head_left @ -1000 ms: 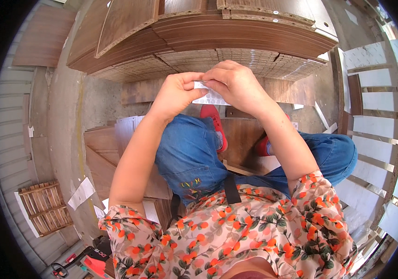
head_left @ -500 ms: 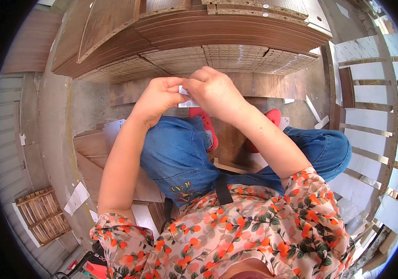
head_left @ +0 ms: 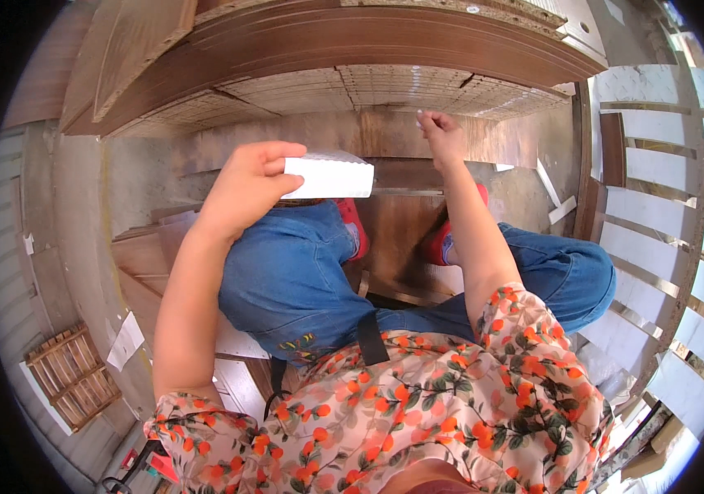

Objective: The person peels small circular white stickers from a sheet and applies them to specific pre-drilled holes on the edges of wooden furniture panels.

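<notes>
My left hand (head_left: 245,185) grips a white sheet of round stickers (head_left: 331,179) between thumb and fingers, above my left knee. The sheet is bent, and its upper part shows rows of rounded edges. Further forward and to the right, my right hand (head_left: 444,138) is closed in a pinch. At its fingertips is a tiny white piece (head_left: 420,118), which looks like a sticker; its shape is too small to make out. That hand is close to the near face of a long stack of brown wooden boards (head_left: 352,41); contact cannot be seen.
Small white round labels sit on board edges atop the stack, one label (head_left: 473,10) near the middle. A slatted rack with pale panels (head_left: 644,214) stands on the right. A wooden pallet (head_left: 74,375) lies at the lower left. Between my red shoes is a brown board (head_left: 393,226).
My hands were together at the sheet and are now apart. The right has moved forward and right with the tiny white piece, while the left keeps the sheet, now more fully in sight.
</notes>
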Demonstrator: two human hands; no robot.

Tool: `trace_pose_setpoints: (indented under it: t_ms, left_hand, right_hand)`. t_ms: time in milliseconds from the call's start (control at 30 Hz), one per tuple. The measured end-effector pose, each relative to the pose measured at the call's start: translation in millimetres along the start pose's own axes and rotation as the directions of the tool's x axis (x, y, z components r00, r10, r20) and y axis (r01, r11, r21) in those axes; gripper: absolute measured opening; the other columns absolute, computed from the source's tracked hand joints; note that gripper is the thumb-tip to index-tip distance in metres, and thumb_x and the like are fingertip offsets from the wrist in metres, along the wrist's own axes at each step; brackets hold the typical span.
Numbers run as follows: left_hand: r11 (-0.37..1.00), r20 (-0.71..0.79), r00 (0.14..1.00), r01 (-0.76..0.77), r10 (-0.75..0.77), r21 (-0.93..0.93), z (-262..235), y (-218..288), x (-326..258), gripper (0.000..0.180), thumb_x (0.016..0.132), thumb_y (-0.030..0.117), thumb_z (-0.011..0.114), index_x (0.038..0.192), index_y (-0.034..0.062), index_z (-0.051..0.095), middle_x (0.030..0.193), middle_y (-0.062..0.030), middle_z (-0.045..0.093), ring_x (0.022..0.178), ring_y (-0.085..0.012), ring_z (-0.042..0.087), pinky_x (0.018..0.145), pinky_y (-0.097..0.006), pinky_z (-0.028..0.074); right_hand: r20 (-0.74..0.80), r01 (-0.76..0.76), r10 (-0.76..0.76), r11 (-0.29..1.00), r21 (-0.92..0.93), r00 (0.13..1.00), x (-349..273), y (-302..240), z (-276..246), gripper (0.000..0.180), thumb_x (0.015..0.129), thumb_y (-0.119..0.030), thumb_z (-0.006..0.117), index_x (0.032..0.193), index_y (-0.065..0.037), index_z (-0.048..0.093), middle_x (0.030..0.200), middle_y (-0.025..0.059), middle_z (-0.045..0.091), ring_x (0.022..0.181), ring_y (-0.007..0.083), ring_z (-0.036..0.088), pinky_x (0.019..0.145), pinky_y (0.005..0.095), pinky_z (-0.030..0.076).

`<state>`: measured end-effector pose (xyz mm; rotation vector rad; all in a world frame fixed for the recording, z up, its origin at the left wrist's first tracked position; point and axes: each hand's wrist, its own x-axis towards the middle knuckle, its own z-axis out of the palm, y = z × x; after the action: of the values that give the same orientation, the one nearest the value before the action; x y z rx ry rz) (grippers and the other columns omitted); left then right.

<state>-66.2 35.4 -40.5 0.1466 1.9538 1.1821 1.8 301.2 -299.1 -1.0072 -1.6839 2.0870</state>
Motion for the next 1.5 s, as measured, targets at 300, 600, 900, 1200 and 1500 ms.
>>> trace_pose_setpoints:
  t_ms: [300,600,900,1200,1500]
  left_hand:
    - [0.993,-0.017,0.993,0.115,-0.115,-0.008,0.1,11.7,-8.6,0.038,0.077,-0.006,0.06,0.115,-0.006,0.056,0.1,-0.0135,0.065,0.089,-0.0137,0.061,0.08,-0.023,0.047]
    - [0.993,0.011,0.994,0.112,-0.112,-0.023,1.8,14.7,-8.9,0.038,0.077,-0.005,0.061,0.114,-0.0052,0.057,0.1,-0.0126,0.065,0.089,-0.0132,0.061,0.08,-0.023,0.047]
    - [0.993,-0.009,0.995,0.102,-0.103,-0.058,3.9,16.3,-11.2,0.035,0.079,-0.004,0.059,0.113,-0.0063,0.056,0.098,-0.0137,0.066,0.086,-0.012,0.061,0.077,-0.022,0.047]
    - [0.993,0.019,0.993,0.117,-0.116,-0.035,4.7,20.4,-12.9,0.034,0.079,-0.004,0.06,0.113,-0.0053,0.057,0.096,-0.0119,0.066,0.086,-0.0111,0.061,0.078,-0.022,0.047]
    - [0.992,0.022,0.992,0.128,-0.127,-0.021,6.5,22.2,-14.3,0.033,0.079,-0.005,0.059,0.112,-0.0053,0.057,0.097,-0.0121,0.066,0.086,-0.0108,0.061,0.077,-0.021,0.047]
  right_hand:
    - [-0.067,0.014,-0.005,0.991,0.135,0.998,27.7,25.6,31.7,0.008,0.081,-0.006,0.064,0.084,0.001,0.066,0.074,-0.0002,0.061,0.067,0.0056,0.053,0.062,0.0207,0.043]
    - [-0.312,0.142,-0.112,0.987,0.073,0.943,27.8,40.6,50.4,0.009,0.077,-0.006,0.067,0.082,0.002,0.066,0.074,0.0018,0.063,0.067,0.0084,0.055,0.065,0.0228,0.045]
    - [-0.334,0.02,-0.152,0.93,-0.367,0.93,27.4,20.6,18.5,0.015,0.074,-0.009,0.071,0.076,0.002,0.061,0.069,0.0075,0.062,0.062,0.0135,0.057,0.061,0.0267,0.047]
    - [-0.192,0.086,-0.027,0.949,0.303,0.981,31.2,30.6,34.4,0.024,0.074,0.005,0.065,0.088,-0.001,0.048,0.076,0.007,0.062,0.066,0.0096,0.056,0.058,0.022,0.046]
    - [-0.274,0.098,-0.015,0.951,0.293,0.962,29.1,32.2,42.7,0.024,0.073,0.005,0.065,0.086,-0.002,0.046,0.076,0.0046,0.057,0.065,0.0092,0.052,0.059,0.0215,0.044]
